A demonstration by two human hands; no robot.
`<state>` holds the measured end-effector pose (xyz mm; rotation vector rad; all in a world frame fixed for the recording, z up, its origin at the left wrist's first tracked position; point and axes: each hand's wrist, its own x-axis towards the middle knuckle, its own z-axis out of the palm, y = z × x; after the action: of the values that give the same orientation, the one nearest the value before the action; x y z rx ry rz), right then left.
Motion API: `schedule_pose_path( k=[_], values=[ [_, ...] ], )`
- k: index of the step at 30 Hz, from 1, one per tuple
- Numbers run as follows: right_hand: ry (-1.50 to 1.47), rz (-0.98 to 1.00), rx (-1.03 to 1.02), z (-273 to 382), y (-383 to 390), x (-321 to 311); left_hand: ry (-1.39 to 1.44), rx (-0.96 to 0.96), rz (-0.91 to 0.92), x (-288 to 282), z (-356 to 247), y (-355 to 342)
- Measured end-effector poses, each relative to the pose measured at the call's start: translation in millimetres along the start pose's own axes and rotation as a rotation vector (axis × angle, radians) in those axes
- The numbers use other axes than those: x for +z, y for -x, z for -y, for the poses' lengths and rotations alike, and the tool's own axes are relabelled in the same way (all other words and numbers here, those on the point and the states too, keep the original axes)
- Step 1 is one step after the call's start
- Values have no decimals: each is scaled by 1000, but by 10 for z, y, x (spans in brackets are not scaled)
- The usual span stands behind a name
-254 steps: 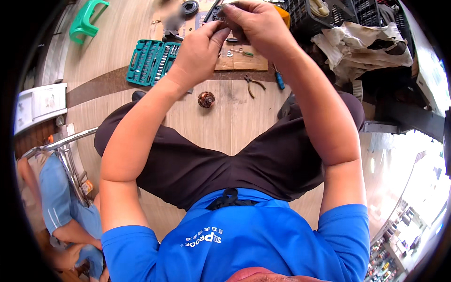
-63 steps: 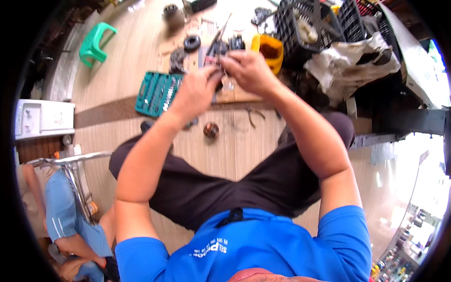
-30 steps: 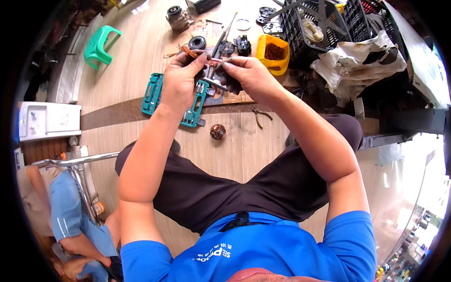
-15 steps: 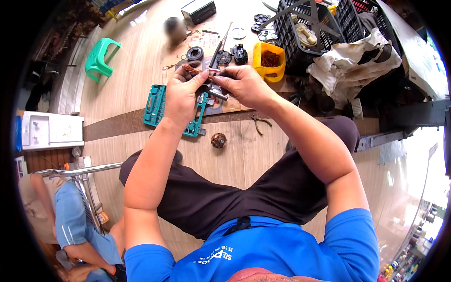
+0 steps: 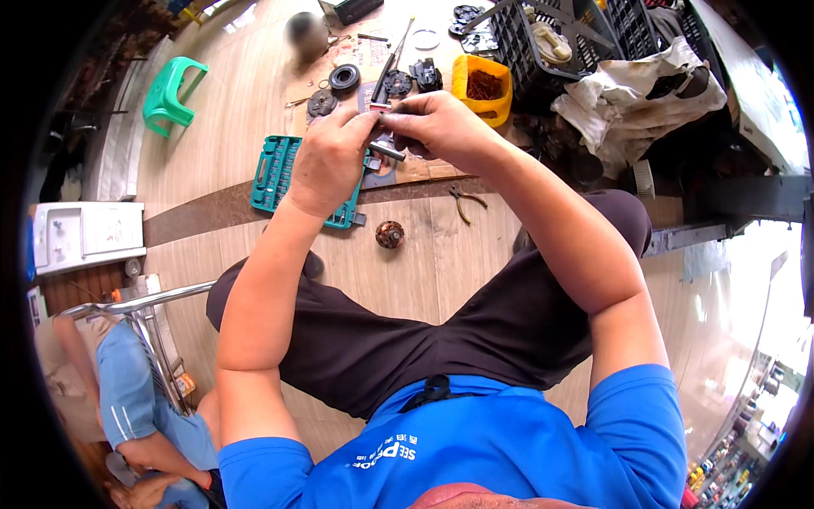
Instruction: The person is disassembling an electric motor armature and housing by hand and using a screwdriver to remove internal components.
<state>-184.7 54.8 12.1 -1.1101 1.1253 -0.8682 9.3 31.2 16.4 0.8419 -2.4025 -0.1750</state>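
My left hand [image 5: 332, 154] and my right hand [image 5: 441, 129] meet above a cardboard sheet [image 5: 301, 81], fingers closed in a pinch around something small that they mostly hide. A reddish-silver bit [image 5: 380, 108] shows at the fingertips, and a dark metal rod [image 5: 387, 151] juts out below them. A teal socket case [image 5: 273, 170] lies open beside my left hand, partly covered by it. Below my hands a round copper motor part [image 5: 390, 234] rests on the floor, with pliers [image 5: 466, 204] to its right. A black ring [image 5: 343, 76] and dark discs [image 5: 322, 103] lie beyond.
A yellow container [image 5: 465, 76] stands at the back right beside black crates [image 5: 543, 81] and a stained cloth [image 5: 636, 93]. A green stool [image 5: 174, 89] stands at left, above a white cabinet [image 5: 89, 237]. A co-worker in blue shorts [image 5: 127, 382] sits at lower left by metal tubing.
My left hand has turned back-up; copper strands visible in its fingers half a second ago are now hidden. My fingertips have drawn together, and both hands appear slightly higher in the view.
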Motion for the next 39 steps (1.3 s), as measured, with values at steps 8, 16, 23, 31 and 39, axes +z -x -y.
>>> schedule_pose_path(
  k=[8,16,23,31,39],
  values=[
    [-25,-38,-26,72,25,-56,281,-258,-34,-10,-80,-46],
    [58,-53,-100,108,67,3,253,-368,-34,-13,-94,-54],
    [194,-123,-167,40,5,-66,557,-549,103,-24,-55,-35],
    [186,-88,-185,23,-17,-69,824,-715,159,-83,-30,-37],
    [-423,-11,69,-39,68,78,1633,-753,92,29,21,23]
  ],
)
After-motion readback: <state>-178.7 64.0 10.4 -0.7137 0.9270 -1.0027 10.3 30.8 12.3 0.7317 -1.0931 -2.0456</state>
